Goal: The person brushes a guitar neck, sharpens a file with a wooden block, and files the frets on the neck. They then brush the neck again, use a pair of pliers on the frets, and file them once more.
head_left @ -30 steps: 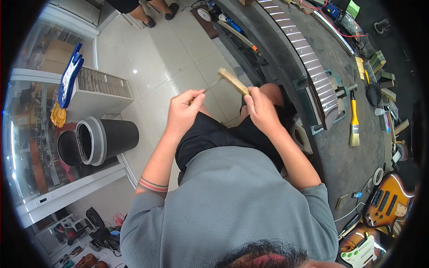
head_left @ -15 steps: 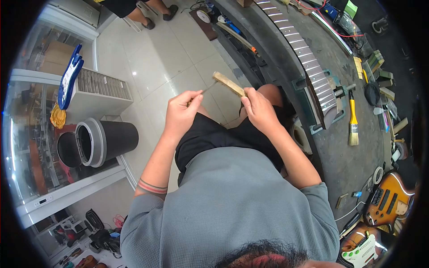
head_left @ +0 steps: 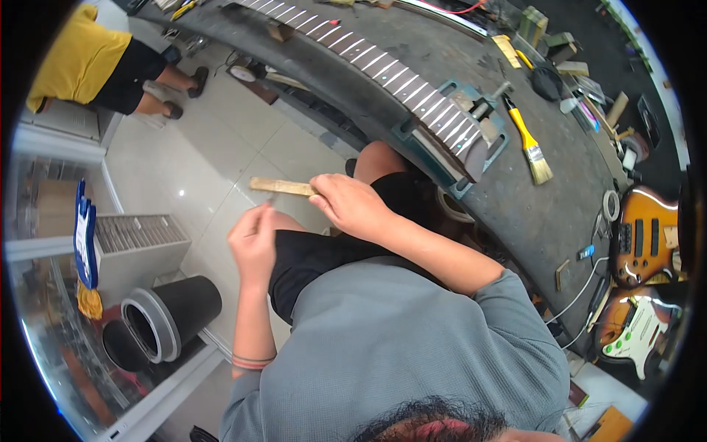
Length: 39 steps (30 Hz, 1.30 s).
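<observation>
My right hand [head_left: 350, 206] grips one end of a flat wooden stick [head_left: 280, 186], which points left over the floor. My left hand [head_left: 254, 239] is below the stick's far end, fingers pinched together. A thin, blurred dark thing shows at its fingertips, too small to make out. On the bench to the right lies a guitar neck [head_left: 398, 79] with bright frets, its near end over a green clamp [head_left: 493, 136]. Beside the clamp rests a yellow-handled brush [head_left: 526, 140].
A person in a yellow top [head_left: 77, 55] stands at the upper left. Below are a black bin [head_left: 184, 309] and a cabinet [head_left: 140, 250] with blue gloves [head_left: 85, 236] beside it. Two guitar bodies [head_left: 648, 236] lie at the right. The dark bench edge [head_left: 515, 276] runs beside my right arm.
The view has turned toward the bench. The stick and my right hand have moved left, and my left hand has moved down and left. More of the other person shows.
</observation>
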Tool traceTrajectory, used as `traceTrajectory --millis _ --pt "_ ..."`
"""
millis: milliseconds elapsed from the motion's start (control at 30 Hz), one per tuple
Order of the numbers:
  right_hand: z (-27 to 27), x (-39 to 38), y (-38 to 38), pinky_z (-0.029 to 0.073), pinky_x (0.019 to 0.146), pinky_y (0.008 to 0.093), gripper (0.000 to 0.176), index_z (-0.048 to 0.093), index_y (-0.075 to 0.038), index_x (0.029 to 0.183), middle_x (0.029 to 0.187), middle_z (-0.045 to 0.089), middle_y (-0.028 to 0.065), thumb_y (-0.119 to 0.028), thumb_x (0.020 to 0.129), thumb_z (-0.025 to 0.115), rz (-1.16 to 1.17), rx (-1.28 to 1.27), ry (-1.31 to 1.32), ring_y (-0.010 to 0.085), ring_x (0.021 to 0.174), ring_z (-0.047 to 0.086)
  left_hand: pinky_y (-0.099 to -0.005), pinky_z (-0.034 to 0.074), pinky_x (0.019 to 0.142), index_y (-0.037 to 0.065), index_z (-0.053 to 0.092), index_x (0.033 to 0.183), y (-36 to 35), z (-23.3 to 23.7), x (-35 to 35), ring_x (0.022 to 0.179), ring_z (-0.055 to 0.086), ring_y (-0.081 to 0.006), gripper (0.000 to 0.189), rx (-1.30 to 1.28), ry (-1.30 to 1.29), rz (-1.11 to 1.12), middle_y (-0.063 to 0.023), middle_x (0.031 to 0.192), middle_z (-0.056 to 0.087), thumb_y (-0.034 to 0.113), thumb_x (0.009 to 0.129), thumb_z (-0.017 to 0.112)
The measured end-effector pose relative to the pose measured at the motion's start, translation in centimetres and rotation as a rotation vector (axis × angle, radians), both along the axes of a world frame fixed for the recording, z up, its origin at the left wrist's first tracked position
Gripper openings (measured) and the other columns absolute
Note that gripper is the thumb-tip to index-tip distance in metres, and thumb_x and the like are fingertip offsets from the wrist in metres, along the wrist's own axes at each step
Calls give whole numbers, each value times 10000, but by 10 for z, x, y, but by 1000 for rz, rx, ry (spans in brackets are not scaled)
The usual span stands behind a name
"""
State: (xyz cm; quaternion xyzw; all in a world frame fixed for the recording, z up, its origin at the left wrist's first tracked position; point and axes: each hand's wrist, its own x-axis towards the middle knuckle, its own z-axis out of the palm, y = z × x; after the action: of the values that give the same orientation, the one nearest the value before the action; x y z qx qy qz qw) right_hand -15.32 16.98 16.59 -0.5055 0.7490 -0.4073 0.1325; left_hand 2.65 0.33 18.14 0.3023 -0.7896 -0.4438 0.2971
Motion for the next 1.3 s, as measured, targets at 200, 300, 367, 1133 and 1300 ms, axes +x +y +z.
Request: traceTrajectory --millis 200,300,367,1133,1300 --pt "30 -4 44 567 884 538 265 601 -25 1214 1047 708 194 -277 1140 638 -98 5 -56 419 1037 711 -250 440 696 -69 804 1159 -53 17 7 775 558 -50 186 152 118 234 21 857 667 99 1107 746" --pt "62 -2 57 566 875 538 264 600 -25 1219 1048 706 196 -271 1135 650 -133 -19 -96 426 1022 715 -234 308 592 -57 798 1142 -33 11 -21 670 445 -11 168 176 169 141 67 784 581 99 1107 747" --pt "67 -5 58 569 843 535 268 597 -29 1216 1024 707 185 -273 1127 665 -128 -72 -23 419 982 722 -228 351 614 -64 795 1119 -3 15 -37 694 488 -17 160 225 134 39 55 809 622 89 1104 750" --pt "149 -76 116 594 874 483 290 662 -56 1359 1122 773 220 -277 1176 619 -763 47 171 415 1015 774 -224 476 716 -81 805 1189 28 54 -45 796 602 -38 145 103 202 -85 4 904 721 0 1074 772" --pt "131 -151 221 575 975 486 351 676 -89 1372 1269 786 205 -372 1187 581 -1142 366 396 410 1157 757 -230 400 664 -59 779 1228 33 59 -57 726 521 -41 198 356 265 -165 1 908 705 92 1140 684"
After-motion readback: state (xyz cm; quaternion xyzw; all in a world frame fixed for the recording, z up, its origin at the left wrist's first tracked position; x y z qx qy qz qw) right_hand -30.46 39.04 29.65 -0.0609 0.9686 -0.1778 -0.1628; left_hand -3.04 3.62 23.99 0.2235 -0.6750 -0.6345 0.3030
